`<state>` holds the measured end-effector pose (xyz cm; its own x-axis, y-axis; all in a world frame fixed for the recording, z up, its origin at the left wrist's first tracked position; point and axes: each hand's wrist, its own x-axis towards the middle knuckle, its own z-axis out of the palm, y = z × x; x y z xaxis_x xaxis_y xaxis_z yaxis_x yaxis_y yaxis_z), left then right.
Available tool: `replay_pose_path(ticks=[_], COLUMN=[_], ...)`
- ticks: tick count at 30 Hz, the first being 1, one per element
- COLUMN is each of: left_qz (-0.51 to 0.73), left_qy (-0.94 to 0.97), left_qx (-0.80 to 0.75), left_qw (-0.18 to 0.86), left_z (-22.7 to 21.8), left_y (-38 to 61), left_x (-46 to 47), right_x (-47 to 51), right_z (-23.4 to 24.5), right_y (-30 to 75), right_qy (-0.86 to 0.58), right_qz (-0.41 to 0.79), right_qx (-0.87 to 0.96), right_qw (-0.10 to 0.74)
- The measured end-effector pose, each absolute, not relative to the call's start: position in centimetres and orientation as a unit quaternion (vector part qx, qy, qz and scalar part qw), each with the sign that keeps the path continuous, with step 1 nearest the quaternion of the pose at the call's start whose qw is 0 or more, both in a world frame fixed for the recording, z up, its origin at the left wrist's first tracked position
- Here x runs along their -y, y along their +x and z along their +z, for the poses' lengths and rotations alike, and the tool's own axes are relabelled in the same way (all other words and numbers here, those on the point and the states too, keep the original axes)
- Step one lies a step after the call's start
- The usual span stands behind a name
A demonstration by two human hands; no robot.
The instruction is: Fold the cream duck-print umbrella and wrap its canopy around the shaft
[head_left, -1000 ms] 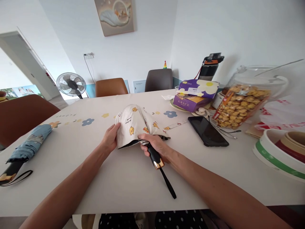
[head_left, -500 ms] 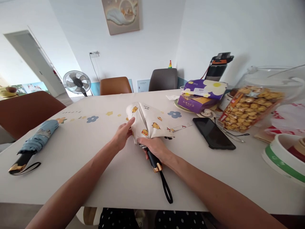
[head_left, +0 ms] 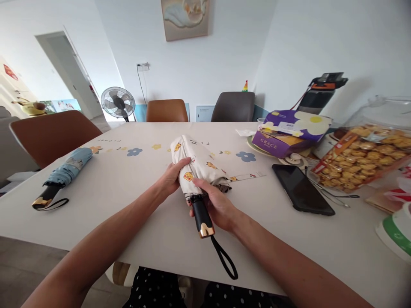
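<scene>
A cream folding umbrella [head_left: 195,160] printed with small yellow figures lies on the white table [head_left: 167,239], canopy gathered around its shaft. My left hand [head_left: 171,179] wraps the left side of the fabric. My right hand [head_left: 215,204] grips the umbrella where the canopy meets the black, gold-tipped handle [head_left: 202,216]. A black wrist strap [head_left: 224,259] trails from the handle over the near table edge.
A folded blue umbrella [head_left: 66,171] lies at the left. A black phone [head_left: 302,190], a purple box [head_left: 282,137], a bag of cookies [head_left: 362,154] and stacked bowls [head_left: 398,226] crowd the right. Chairs [head_left: 53,134] and a fan [head_left: 118,102] stand beyond.
The loose canopy has been folded in and wrapped tighter around the shaft. My left hand moved from the spread fabric edge to clasp the bundle. The view swung right.
</scene>
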<state>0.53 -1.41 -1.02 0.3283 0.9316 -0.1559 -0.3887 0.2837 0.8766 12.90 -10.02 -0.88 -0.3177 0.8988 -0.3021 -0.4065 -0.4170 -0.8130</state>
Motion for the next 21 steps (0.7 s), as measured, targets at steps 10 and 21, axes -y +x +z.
replay_pose_path(ticks=[10, 21], left_qz=[0.431, 0.488], left_qy=[0.394, 0.379], left_qx=[-0.322, -0.391], left_qw=[0.745, 0.682], left_z=[-1.0, -1.6], left_y=[0.2, -1.0], left_x=[1.7, -0.5], right_x=[10.6, 10.3], right_z=[-0.9, -1.4], right_y=[12.1, 12.2], right_qy=[-0.354, -0.47], right_qz=[0.787, 0.681], right_qx=[0.296, 0.354], right_qw=[0.41, 0.436])
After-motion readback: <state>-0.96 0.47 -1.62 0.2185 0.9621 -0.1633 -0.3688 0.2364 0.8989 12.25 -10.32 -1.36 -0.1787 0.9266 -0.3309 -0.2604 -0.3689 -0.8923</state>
